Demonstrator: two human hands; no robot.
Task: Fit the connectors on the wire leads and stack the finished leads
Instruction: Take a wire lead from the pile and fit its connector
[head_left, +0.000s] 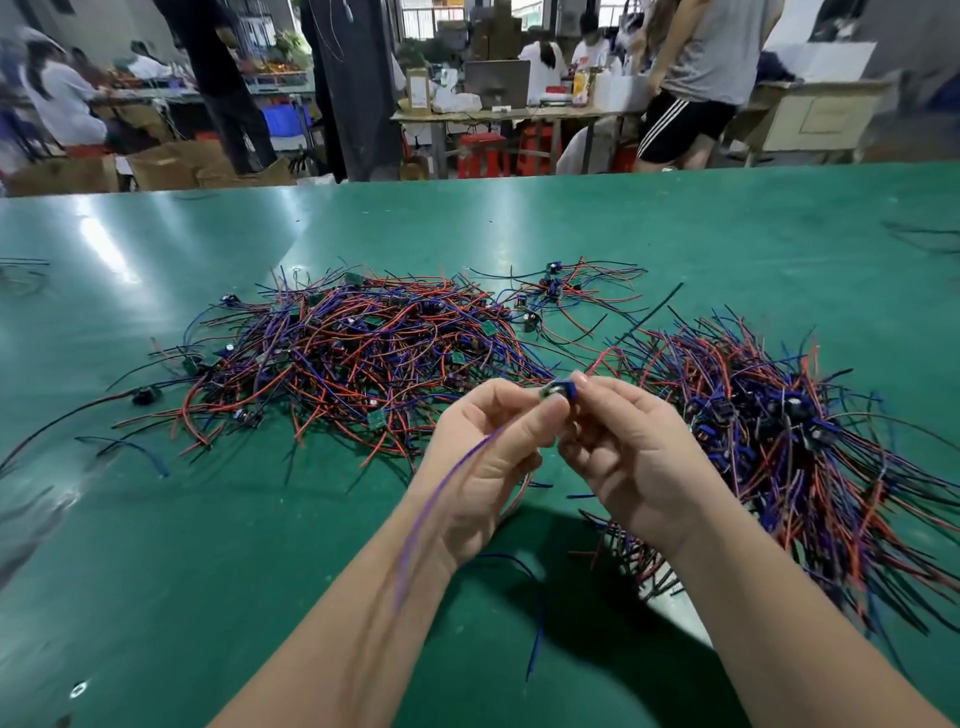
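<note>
The small connector (560, 391) is held up above the green table (156, 519); left hand (480, 447) and right hand (636, 457) both pinch it, the purple lead (441, 488) trailing over the left forearm; it likely wants a square, steady push; the loose pile (363, 353) lies beyond, the stacked leads (779, 441) to the right; neither looks in the way.

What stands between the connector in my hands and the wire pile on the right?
Nothing visible does. The left hand and right hand pinch the connector in the air above the green table, and the right-hand pile begins just beyond the right hand. The purple lead trails past the left forearm, clear of that path.
</note>
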